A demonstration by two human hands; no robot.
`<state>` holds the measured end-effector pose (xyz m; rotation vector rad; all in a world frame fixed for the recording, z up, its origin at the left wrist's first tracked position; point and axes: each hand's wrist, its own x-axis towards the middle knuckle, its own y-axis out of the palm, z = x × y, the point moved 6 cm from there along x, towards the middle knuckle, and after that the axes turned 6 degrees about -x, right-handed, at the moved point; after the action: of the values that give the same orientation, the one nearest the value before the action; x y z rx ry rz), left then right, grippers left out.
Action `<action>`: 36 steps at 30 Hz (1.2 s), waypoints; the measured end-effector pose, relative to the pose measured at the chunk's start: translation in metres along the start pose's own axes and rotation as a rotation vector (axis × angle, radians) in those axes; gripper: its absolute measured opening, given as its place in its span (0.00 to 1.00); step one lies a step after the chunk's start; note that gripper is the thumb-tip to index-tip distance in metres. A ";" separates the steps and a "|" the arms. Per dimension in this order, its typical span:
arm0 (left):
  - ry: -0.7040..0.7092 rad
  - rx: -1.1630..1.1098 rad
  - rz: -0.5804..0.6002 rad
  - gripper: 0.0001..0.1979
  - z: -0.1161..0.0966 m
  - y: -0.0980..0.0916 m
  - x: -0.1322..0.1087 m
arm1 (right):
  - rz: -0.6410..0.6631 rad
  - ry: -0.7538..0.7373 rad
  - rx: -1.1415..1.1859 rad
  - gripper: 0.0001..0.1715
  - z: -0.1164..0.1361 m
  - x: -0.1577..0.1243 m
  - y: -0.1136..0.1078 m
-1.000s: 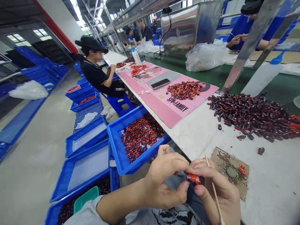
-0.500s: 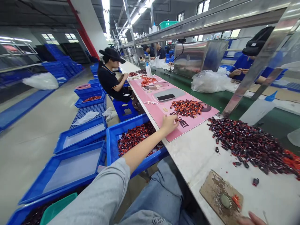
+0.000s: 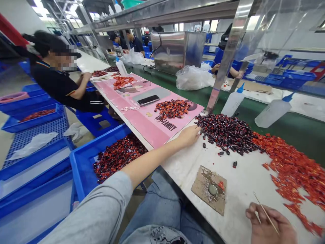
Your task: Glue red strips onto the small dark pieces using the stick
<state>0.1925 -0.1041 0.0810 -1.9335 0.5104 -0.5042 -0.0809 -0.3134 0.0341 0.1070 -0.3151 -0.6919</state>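
My left hand (image 3: 190,136) reaches to the near left edge of a pile of small dark pieces with orange-red rims (image 3: 225,134). Its fingers are drawn together at the pile, and whatever is between the fingertips is hidden. At the lower right, my right hand (image 3: 273,225) is palm up and holds a thin wooden stick (image 3: 265,211) that points up and to the left. Between the hands lies a brown, stained square board (image 3: 203,195) with a small round metal cap (image 3: 212,190) and an orange-red flake on it.
Orange-red flakes (image 3: 289,162) spread along the right. Squeeze bottles (image 3: 232,103) stand behind the dark pile. A pink mat (image 3: 162,130) carries a phone (image 3: 148,100) and a heap of red-black pieces (image 3: 172,109). A blue bin (image 3: 81,162) sits below left; a co-worker (image 3: 58,74) sits beyond.
My view has turned right. My left hand has moved from the pink mat to the edge of the dark pile. More of my right hand and its stick has come into view.
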 end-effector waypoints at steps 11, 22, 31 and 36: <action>0.019 -0.017 -0.037 0.10 -0.011 0.008 0.011 | -0.046 0.229 -0.472 0.29 0.006 -0.029 0.027; 0.062 -0.659 -0.332 0.09 -0.009 -0.020 -0.150 | 0.094 0.084 -0.579 0.29 0.008 -0.029 0.058; -0.012 -1.355 -0.430 0.07 -0.016 0.007 -0.206 | 0.192 -0.129 -0.759 0.21 0.014 -0.036 0.072; -0.060 -1.675 -0.301 0.05 -0.023 0.016 -0.205 | 0.278 -0.471 -0.885 0.10 0.029 -0.043 0.087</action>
<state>0.0094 -0.0130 0.0510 -3.6430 0.6738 -0.1082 -0.0682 -0.2188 0.0688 -0.9373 -0.4364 -0.5215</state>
